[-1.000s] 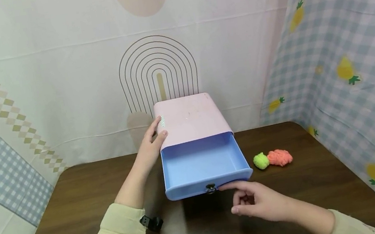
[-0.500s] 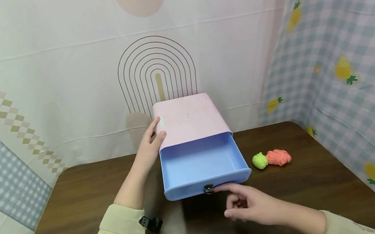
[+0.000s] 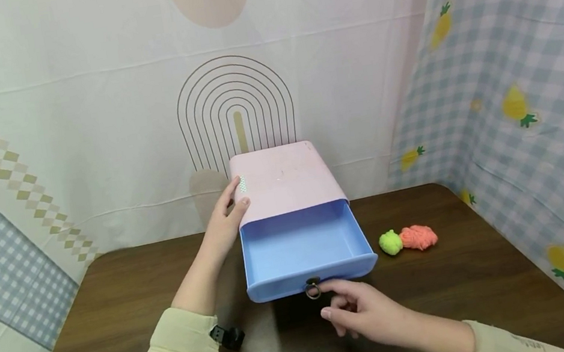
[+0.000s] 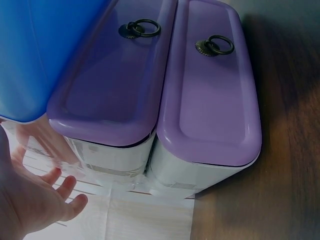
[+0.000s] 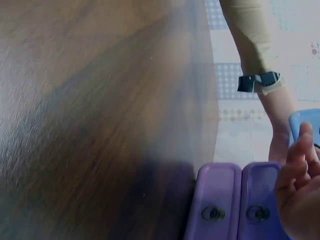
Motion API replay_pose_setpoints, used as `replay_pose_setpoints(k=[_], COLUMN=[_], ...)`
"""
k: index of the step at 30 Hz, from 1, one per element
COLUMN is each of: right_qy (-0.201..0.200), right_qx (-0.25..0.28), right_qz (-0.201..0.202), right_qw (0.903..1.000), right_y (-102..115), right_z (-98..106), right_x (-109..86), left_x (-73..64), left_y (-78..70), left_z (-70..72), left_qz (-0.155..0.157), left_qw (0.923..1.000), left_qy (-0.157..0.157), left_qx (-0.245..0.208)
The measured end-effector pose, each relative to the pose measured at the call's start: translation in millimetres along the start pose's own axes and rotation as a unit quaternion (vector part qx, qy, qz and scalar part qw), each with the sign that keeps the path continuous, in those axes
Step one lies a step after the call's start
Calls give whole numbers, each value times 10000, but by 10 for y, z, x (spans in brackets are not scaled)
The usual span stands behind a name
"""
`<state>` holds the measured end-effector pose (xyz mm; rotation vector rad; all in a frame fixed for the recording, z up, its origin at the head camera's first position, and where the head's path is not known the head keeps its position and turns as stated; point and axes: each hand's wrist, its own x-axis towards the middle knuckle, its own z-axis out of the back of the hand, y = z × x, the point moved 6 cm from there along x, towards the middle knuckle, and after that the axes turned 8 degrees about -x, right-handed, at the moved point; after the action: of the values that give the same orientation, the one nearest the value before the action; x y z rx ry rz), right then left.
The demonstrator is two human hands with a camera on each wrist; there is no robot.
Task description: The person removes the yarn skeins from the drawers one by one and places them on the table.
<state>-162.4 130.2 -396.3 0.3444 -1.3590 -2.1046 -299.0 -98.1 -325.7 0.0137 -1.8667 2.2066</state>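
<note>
A pink-topped drawer cabinet [image 3: 285, 178] stands on the table with its blue top drawer [image 3: 304, 249] pulled out, nothing visible inside. My left hand [image 3: 223, 218] rests along the cabinet's left side near the top edge; in the left wrist view its fingers [image 4: 65, 187] are spread beside the cabinet wall. Below the blue drawer front sit two purple drawers [image 4: 210, 95], both pushed in, each with a ring pull. My right hand [image 3: 370, 312] is in front, its extended index finger touching the ring pull [image 3: 312, 290] of the blue drawer. Its other fingers are bent.
To the right of the cabinet, a green yarn bundle [image 3: 390, 242] and an orange yarn bundle [image 3: 419, 237] lie side by side on the brown table [image 3: 134, 320]. Patterned cloth [image 3: 112, 104] hangs behind and at both sides. A black band [image 3: 227, 336] is on the left sleeve.
My right hand has slid left along the drawer front, and its index fingertip now meets the ring, which hangs lower. The left hand, cabinet and drawer have stayed put.
</note>
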Motion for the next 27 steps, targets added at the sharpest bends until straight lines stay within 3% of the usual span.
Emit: replay_pose_setpoints(k=[12,19,27], right_qy=[-483,-570,-639], right_qx=[-202,-123,-63], right_qz=[-611,-708,-674], right_qw=[9968,9958,9957], right_y=[21,15,24], right_z=[-26,-22,-27], right_x=[54,67,74], left_x=[-5,184,172], left_y=[-27,311,340], left_z=[-4,42,48], left_qz=[-26,-159,-178], left_qw=[10000,9998,9998], left_qy=[51,-31,-108], left_qx=[-50,-70,-26])
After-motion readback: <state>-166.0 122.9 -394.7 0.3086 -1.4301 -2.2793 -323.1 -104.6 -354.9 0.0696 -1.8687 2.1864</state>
